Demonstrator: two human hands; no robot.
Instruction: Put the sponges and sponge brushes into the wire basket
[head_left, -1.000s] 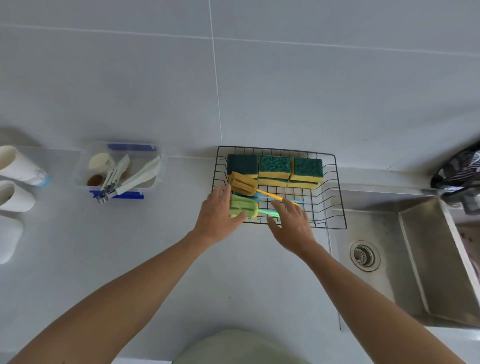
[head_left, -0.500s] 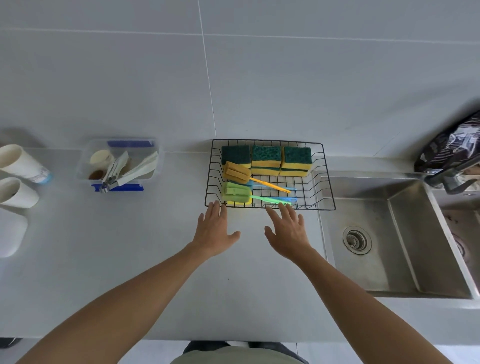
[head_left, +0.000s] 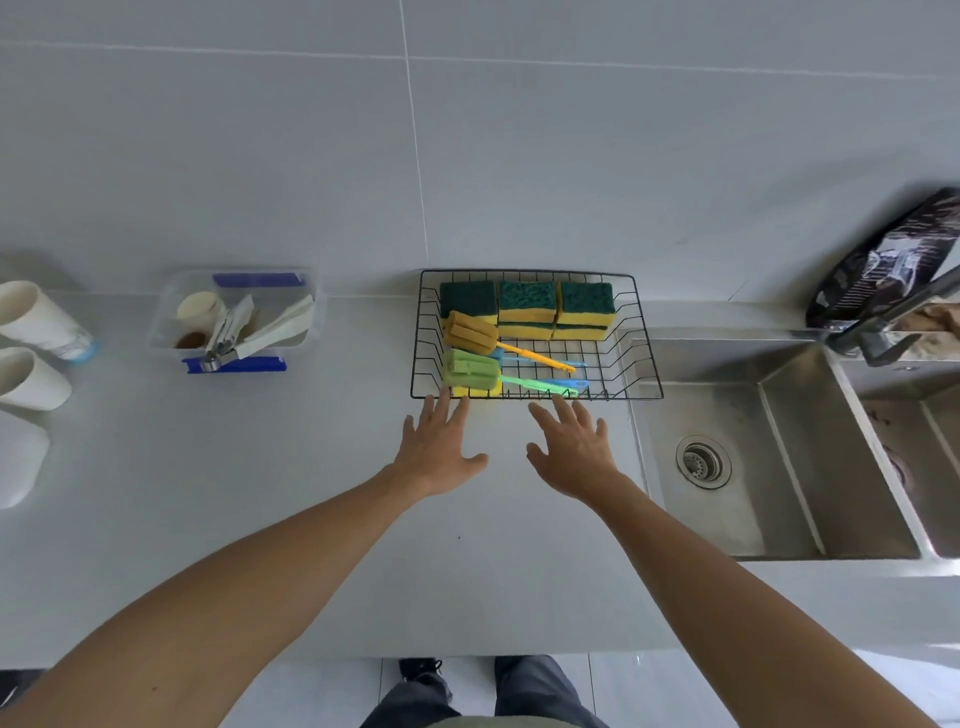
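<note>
Wire basket (head_left: 647, 364) filled, just beyond both empty hands

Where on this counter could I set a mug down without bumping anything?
The widest bare stretch of counter lies between the clear plastic box and the wire basket, running toward the front edge. The left side by the white cups is crowded; the strip between basket and sink is narrow. Both hands, left hand and right hand, are open before the basket.

Beside the brushed steel sink (head_left: 779, 467), I see a thin black wire basket (head_left: 644, 364) on my smooth matt desk (head_left: 260, 493), holding spongy foam sponges (head_left: 527, 301) with rough green scouring tops.
</note>
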